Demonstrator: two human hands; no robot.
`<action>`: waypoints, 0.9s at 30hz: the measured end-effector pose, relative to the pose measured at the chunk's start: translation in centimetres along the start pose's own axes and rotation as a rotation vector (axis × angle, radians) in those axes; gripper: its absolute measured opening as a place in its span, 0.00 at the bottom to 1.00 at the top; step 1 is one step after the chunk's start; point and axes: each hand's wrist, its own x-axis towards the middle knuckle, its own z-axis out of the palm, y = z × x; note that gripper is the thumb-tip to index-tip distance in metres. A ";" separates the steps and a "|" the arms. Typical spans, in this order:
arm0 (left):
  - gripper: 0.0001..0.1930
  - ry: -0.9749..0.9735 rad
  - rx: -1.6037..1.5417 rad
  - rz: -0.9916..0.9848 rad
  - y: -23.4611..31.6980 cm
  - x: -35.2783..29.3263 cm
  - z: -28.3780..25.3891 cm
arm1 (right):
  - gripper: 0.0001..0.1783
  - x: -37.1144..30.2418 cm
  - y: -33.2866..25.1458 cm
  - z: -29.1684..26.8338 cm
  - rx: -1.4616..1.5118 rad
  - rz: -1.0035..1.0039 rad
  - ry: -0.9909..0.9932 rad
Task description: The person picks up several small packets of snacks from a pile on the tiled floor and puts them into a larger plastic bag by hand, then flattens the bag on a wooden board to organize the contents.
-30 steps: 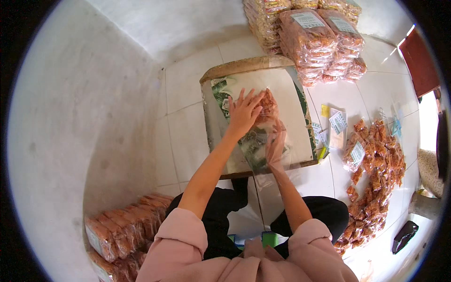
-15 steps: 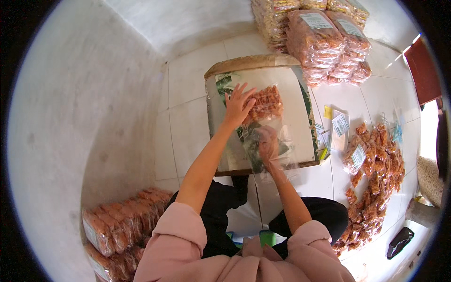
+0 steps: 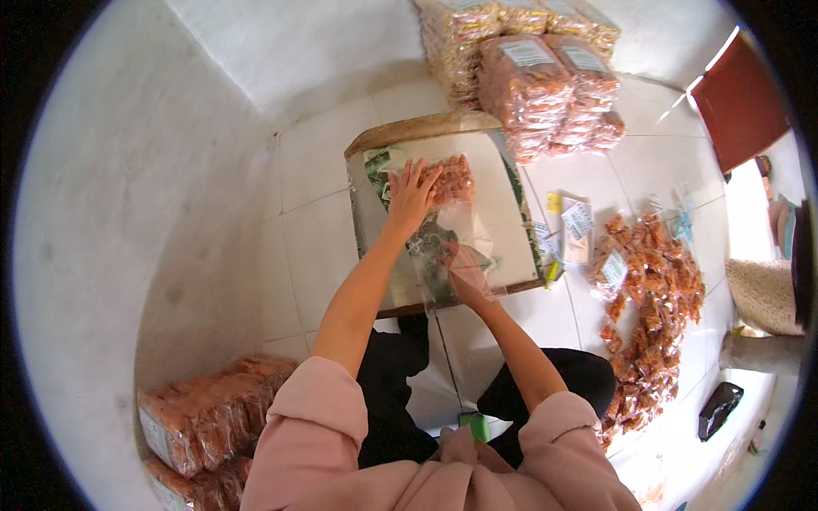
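Observation:
A clear plastic bag (image 3: 471, 223) lies on a low board-topped table (image 3: 503, 183) in front of me. Small packs of reddish-brown snacks (image 3: 456, 177) sit in rows in its far end. My left hand (image 3: 412, 203) rests against the left side of these packs with its fingers spread. Nearer to me, my right hand (image 3: 466, 274) is at the loose near end of the bag, with film over it. Its fingers look stretched toward the packs, though the film blurs them.
Bagged snacks (image 3: 527, 85) are stacked beyond the table. On the floor to the right are a heap of small snack packs (image 3: 652, 332), printed labels (image 3: 577, 223) and a black packet (image 3: 721, 410). More filled bags (image 3: 217, 409) stand at the lower left beside the wall (image 3: 187, 213).
My right hand has drawn back a little toward me in the bag's near end. My left hand stays on the packs. The whole view has shifted slightly.

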 end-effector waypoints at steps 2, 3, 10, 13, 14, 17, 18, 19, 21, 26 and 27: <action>0.27 -0.022 -0.083 0.033 0.4 -1.0 -0.3 | 0.14 -2.6 -1.1 -1.7 0.033 -0.003 0.009; 0.27 -0.061 -0.178 0.073 1.6 -1.0 -0.4 | 0.12 -4.1 -0.8 -2.8 0.066 0.014 0.010; 0.31 -0.660 -0.208 0.126 14.6 -0.9 -4.7 | 0.11 -10.7 1.9 -13.4 -0.001 0.401 -0.356; 0.28 -0.543 -0.419 0.294 19.1 -0.5 -6.7 | 0.12 -12.3 3.0 -20.3 0.165 0.456 -0.015; 0.24 -0.436 -0.478 0.371 20.2 -0.2 -7.1 | 0.13 -12.5 2.9 -22.9 0.150 0.456 0.067; 0.23 -0.467 -0.559 0.470 25.6 -0.4 -8.3 | 0.13 -15.7 2.8 -29.8 0.146 0.620 0.249; 0.23 -0.432 -0.587 0.481 25.7 -0.3 -8.2 | 0.12 -15.8 1.9 -31.5 0.200 0.662 0.324; 0.23 -0.442 -0.576 0.499 27.1 -0.2 -8.3 | 0.12 -17.2 2.2 -33.0 0.236 0.725 0.396; 0.22 -0.479 -0.687 0.502 31.5 -0.2 -8.4 | 0.12 -22.0 5.1 -36.3 0.123 0.762 0.490; 0.19 -0.558 -1.025 0.346 37.1 -0.9 -2.1 | 0.11 -29.6 10.5 -35.5 0.136 0.902 0.585; 0.19 -0.584 -1.024 0.334 38.1 -1.4 0.0 | 0.11 -30.7 11.8 -34.1 0.149 0.924 0.573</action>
